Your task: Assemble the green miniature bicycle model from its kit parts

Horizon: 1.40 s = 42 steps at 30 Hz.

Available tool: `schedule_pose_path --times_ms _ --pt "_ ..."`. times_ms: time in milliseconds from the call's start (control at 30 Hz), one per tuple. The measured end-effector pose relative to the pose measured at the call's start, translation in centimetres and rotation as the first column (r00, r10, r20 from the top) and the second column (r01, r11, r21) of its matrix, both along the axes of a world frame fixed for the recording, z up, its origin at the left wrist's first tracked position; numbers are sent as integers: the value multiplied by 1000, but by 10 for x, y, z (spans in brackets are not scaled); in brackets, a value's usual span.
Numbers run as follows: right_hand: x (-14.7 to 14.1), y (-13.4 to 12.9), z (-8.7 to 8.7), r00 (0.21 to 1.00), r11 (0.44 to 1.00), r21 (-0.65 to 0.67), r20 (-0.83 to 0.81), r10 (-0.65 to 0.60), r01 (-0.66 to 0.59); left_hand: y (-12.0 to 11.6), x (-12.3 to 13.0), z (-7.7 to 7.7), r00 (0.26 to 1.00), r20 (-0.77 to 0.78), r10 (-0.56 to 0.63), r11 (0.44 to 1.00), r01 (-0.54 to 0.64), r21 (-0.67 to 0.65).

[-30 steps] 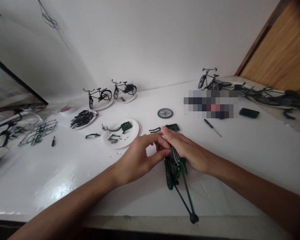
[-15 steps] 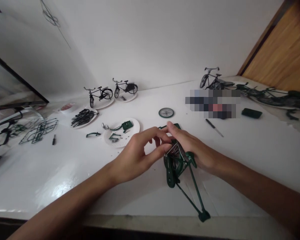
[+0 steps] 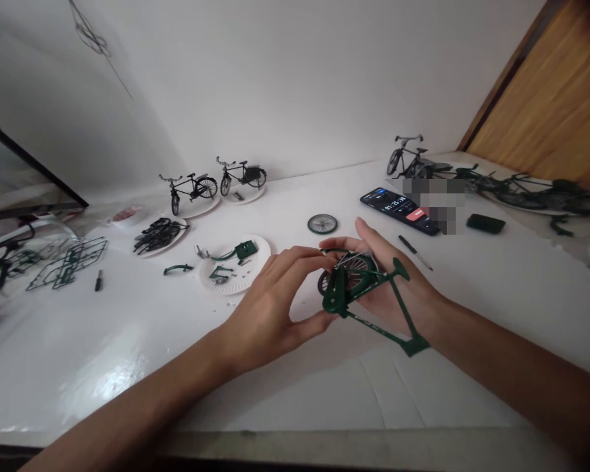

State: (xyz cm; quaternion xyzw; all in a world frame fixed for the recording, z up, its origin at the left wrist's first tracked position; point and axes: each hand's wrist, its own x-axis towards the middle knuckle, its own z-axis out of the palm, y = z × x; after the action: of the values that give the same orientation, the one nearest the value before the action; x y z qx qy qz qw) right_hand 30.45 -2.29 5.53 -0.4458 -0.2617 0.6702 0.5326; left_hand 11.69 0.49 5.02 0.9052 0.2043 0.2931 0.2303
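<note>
Between my hands is a green model bicycle frame (image 3: 407, 303), its spoked rear wheel (image 3: 358, 267) and chain guard (image 3: 335, 296) in place. The frame's front end points down and to the right. My left hand (image 3: 263, 311) pinches it at the chain guard, with thumb below and fingers above. Cupped behind the wheel, my right hand (image 3: 398, 278) supports it, the thumb raised and some fingers hidden. Just beyond my hands lies a loose spoked wheel (image 3: 322, 224). A white paper plate (image 3: 255, 274) left of it bears green parts, and a curved green piece (image 3: 177, 269) lies beside that plate.
A phone (image 3: 398, 210), partly blurred out, and a small screwdriver (image 3: 415, 252) lie at the right, near a green block (image 3: 485, 223). Assembled black model bicycles (image 3: 191, 188) stand along the wall. Green sprues (image 3: 73, 262) lie at the left; more bicycles are piled at far right.
The bicycle frame has been lifted and turned, its front end swinging up and right. My right thumb has come away from the left fingers, and the wheel faces up more.
</note>
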Motion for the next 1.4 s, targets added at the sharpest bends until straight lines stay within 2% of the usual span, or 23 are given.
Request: schedule_pose_path --times_ms 233,367,467,567,667,767,833,900,1033,1167,1400 --pt "-1 2 -9 1000 1000 -1 12 27 -27 7 -2 -7 1000 2 -31 998 31 49" --pt "-2 3 -10 998 997 51 26 63 -64 11 -1 -7 997 67 -25 996 30 -81" --pt "-2 5 -12 991 987 91 22 130 -132 15 -1 -10 994 90 66 979 -47 -199" --pt "-1 7 -14 976 968 121 37 216 -219 17 0 -13 986 118 117 934 -68 -351" --pt "0 9 -15 957 941 174 36 287 -289 21 2 -13 976 180 125 852 -12 -523" --pt "1 9 -13 942 900 278 76 326 -334 26 2 -10 962 183 203 772 -42 -634" --pt "1 8 -12 940 887 318 172 294 -336 29 1 -9 954 167 251 734 -75 -675" --pt "1 7 -9 926 892 331 318 203 -309 31 1 -8 950 174 259 713 -67 -698" --pt "1 4 -6 831 881 372 555 43 -294 30 1 -9 946 219 240 722 -23 -691" --pt "1 4 -7 803 865 391 595 25 -316 29 0 -9 947 233 222 741 -9 -671" --pt "7 7 -10 748 880 362 663 -10 -308 27 1 -9 937 263 229 758 -2 -652"
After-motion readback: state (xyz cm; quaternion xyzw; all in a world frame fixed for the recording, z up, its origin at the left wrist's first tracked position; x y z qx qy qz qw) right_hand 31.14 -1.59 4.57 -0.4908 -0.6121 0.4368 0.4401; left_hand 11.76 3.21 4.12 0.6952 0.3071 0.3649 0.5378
